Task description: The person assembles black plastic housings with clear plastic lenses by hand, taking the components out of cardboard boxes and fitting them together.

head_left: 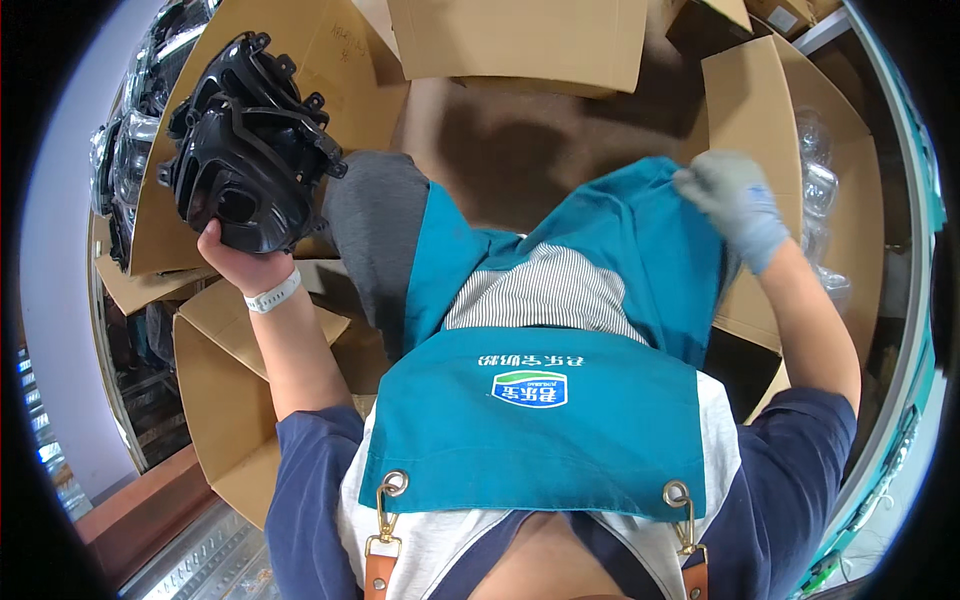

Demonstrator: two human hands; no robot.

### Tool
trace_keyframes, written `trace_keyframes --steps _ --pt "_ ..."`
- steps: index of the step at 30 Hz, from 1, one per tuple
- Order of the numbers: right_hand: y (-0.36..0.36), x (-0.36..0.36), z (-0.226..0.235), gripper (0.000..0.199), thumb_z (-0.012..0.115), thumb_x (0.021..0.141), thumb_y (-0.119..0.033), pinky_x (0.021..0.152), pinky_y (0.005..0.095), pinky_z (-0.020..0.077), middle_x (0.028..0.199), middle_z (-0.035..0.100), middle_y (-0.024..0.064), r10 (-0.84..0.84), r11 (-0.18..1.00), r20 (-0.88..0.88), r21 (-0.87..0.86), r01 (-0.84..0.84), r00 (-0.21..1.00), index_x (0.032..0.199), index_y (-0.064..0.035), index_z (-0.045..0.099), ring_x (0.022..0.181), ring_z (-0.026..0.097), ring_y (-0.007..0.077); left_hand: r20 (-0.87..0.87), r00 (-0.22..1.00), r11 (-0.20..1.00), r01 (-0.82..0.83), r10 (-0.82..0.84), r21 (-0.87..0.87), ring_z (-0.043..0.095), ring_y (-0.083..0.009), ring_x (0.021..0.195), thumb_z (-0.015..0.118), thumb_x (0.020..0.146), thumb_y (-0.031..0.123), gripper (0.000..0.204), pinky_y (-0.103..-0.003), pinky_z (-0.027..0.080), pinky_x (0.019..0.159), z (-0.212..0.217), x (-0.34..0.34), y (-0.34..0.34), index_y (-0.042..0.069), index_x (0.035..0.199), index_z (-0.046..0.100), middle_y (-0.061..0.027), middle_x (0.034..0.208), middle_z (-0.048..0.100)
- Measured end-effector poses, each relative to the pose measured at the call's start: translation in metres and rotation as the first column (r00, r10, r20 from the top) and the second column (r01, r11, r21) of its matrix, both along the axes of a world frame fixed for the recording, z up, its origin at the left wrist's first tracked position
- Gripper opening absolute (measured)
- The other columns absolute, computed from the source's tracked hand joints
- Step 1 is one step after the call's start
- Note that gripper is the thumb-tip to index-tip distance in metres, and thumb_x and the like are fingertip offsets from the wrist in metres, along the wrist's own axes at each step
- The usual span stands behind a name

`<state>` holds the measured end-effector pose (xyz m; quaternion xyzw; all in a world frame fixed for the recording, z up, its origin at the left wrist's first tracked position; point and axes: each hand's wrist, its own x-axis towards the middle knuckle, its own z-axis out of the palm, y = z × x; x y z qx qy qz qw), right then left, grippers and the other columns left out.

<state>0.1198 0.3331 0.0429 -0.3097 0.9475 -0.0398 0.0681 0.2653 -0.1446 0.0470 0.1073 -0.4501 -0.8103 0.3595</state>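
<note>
My bare left hand (248,262), with a white band at the wrist, grips a stack of glossy black moulded plastic housings (250,160) from below. These parts have small mounting tabs around their edges and a squarish opening near my thumb. They are raised at the left, in front of an open cardboard box. My right hand (728,195) wears a pale grey-and-blue glove. It is at the right knee, beside the edge of my teal apron (640,220). Its fingers look curled and slightly blurred, and whether they pinch the cloth is hidden.
At the right, an open carton (750,180) contains clear plastic pieces (820,190). Another cardboard box (520,40) stands ahead, and a further open box (225,400) is by my left elbow. Shiny wrapped parts (135,150) are piled at the far left. A metal frame (905,250) curves along the right.
</note>
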Motion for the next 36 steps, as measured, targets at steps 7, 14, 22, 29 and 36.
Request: trace_keyframes --steps 7,14,22,29,36 --pt "0.114 0.023 0.031 0.036 0.058 0.086 -0.033 0.066 0.0406 0.0432 0.075 0.058 0.0198 -0.420 0.905 -0.054 0.053 0.423 0.906 0.084 0.0022 0.061 0.072 0.057 0.0318 -0.132 0.991 0.997 0.042 -0.034 0.059 0.053 -0.0315 0.116 0.054 0.075 0.032 0.057 -0.045 0.044 0.098 -0.001 0.010 -0.011 0.008 0.127 0.050 -0.0132 0.126 0.055" --pt "-0.056 -0.014 0.055 0.048 0.058 0.087 -0.033 0.093 0.0398 0.0442 0.118 0.059 0.0224 -0.066 0.914 -0.222 -0.404 -0.030 0.973 0.123 -0.0003 0.055 0.108 0.057 0.0364 -0.164 0.980 0.992 0.118 -0.110 0.042 0.052 -0.0335 0.118 0.054 0.075 0.035 0.062 -0.048 0.043 0.099 0.006 0.019 -0.005 0.006 0.129 0.048 -0.0161 0.128 0.053" --pt "-0.242 -0.002 -0.159 0.077 0.044 0.082 -0.068 0.097 0.0363 0.0395 0.116 0.061 0.0204 0.288 0.954 0.778 -0.183 -0.237 0.558 0.109 0.0013 0.064 0.109 0.057 0.0341 -0.269 0.956 0.989 0.137 -0.117 0.059 0.058 -0.0332 0.108 0.053 0.076 0.036 0.061 -0.046 0.047 0.095 0.018 0.051 0.001 0.002 0.127 0.049 -0.0183 0.120 0.058" --pt "-0.250 0.010 -0.023 0.059 0.059 0.081 -0.061 0.060 0.0337 0.0468 0.060 0.056 0.0126 0.242 0.932 0.517 -0.359 -0.049 0.821 0.073 -0.0029 0.067 0.059 0.057 0.0207 -0.267 0.945 0.981 0.194 -0.188 -0.001 0.053 -0.0346 0.115 0.056 0.078 0.044 0.065 -0.047 0.043 0.100 0.016 0.090 -0.009 0.008 0.131 0.047 -0.0155 0.125 0.056" --pt "-0.351 0.023 0.051 0.046 0.054 0.084 -0.049 0.090 0.0368 0.0476 0.108 0.065 0.0133 0.466 0.705 -0.341 -0.414 -0.576 0.816 0.107 -0.0113 0.067 0.104 0.060 0.0299 -0.038 0.979 0.901 0.167 -0.198 -0.401 0.056 -0.0288 0.111 0.057 0.084 0.047 0.062 -0.042 0.045 0.098 0.052 0.057 0.049 0.006 0.129 0.047 -0.0144 0.125 0.055"
